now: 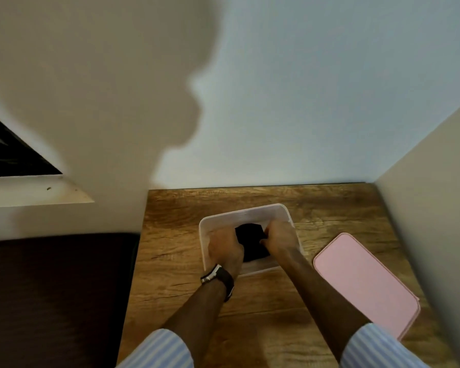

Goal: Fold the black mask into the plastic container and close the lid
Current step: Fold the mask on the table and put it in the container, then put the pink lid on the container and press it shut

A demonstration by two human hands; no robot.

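A translucent plastic container (246, 212) stands open on the wooden table. Inside it lies the folded black mask (251, 239). Both hands reach into the container. My left hand (225, 248), with a dark watch on its wrist, grips the mask's left edge. My right hand (280, 239) holds the mask's right edge. The fingertips are hidden behind the hands and the mask. The pink lid (367, 285) lies flat on the table to the right of the container, apart from it.
The wooden table (175, 235) sits in a corner, with a pale wall behind and another wall close on the right. A dark brown cushioned surface (56, 296) lies to the left of the table. A window sill shows at the far left.
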